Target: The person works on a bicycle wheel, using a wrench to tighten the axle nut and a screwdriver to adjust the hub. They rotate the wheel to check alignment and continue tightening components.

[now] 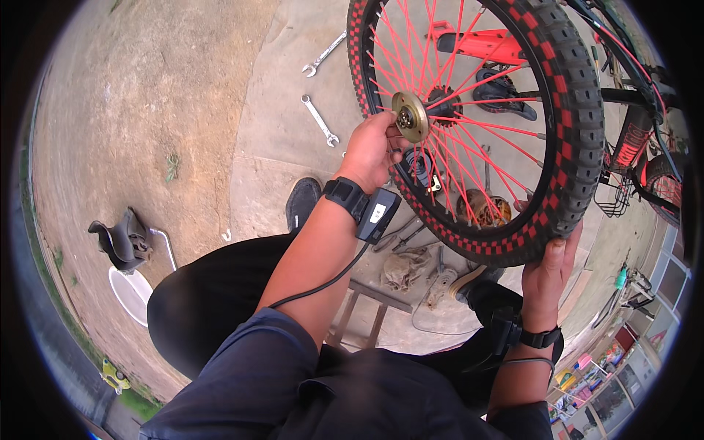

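A bicycle wheel (513, 248) with red spokes and a black tyre in a red check pattern stands tilted in front of me. At its hub (443, 107) sits a brass-coloured round plate (411, 118) with a dark centre. My left hand (377, 149) has its fingers closed on the near edge of this plate; the fingertips are partly behind it. My right hand (546, 282) grips the tyre at its lower right, with the thumb along the tread and the other fingers mostly hidden.
Two wrenches (320, 121) lie on the concrete to the left of the wheel. Beyond the spokes are a red bicycle part (488, 46) and a black saddle (502, 94). A crumpled cloth (405, 269) and tools lie below; a bicycle frame (632, 139) stands at right.
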`<act>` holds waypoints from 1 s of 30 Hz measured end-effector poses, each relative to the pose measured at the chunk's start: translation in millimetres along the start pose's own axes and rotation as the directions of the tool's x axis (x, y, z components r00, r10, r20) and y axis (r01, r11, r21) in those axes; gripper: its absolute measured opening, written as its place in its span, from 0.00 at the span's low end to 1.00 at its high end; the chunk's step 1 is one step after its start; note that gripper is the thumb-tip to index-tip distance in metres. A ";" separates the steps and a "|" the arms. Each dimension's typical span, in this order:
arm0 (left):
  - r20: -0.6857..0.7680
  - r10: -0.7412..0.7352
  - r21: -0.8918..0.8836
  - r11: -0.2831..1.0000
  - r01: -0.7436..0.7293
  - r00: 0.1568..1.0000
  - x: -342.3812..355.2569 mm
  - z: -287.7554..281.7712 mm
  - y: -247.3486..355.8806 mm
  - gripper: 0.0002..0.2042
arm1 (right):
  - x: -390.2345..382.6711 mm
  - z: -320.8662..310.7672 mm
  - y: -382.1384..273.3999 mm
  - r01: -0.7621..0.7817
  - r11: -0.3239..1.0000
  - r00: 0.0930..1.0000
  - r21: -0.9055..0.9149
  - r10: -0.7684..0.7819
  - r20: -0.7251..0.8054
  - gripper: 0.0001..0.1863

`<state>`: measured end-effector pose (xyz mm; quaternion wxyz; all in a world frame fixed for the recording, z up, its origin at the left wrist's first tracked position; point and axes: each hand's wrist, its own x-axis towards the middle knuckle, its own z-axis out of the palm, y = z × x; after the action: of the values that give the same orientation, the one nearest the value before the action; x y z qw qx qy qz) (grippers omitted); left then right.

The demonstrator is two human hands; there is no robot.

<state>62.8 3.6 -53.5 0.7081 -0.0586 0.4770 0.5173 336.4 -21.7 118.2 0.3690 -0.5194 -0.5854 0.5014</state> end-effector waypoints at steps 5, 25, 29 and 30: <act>0.005 -0.020 0.023 1.000 0.020 1.000 3.7 2.3 2.6 0.11 | -0.2 0.7 0.5 0.026 0.999 1.000 -0.038 -0.026 -0.004 0.43; 0.091 -0.027 -0.056 0.998 0.032 0.995 6.6 -1.1 4.7 0.08 | -2.7 -1.5 1.1 -0.034 0.995 0.999 0.091 0.034 -0.006 0.46; 0.076 -0.025 -0.056 0.998 0.029 0.997 8.3 -2.5 5.0 0.08 | -1.7 -1.2 1.5 -0.035 0.995 0.999 0.094 0.036 -0.004 0.47; 0.065 -0.016 -0.047 0.999 0.019 0.998 11.2 -4.6 2.1 0.08 | -1.7 -1.2 1.7 -0.036 0.995 0.999 0.093 0.037 -0.007 0.47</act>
<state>58.5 9.5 -63.4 0.7259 -0.0630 0.4410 0.5240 338.3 -23.2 117.0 0.3860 -0.5146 -0.5502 0.5324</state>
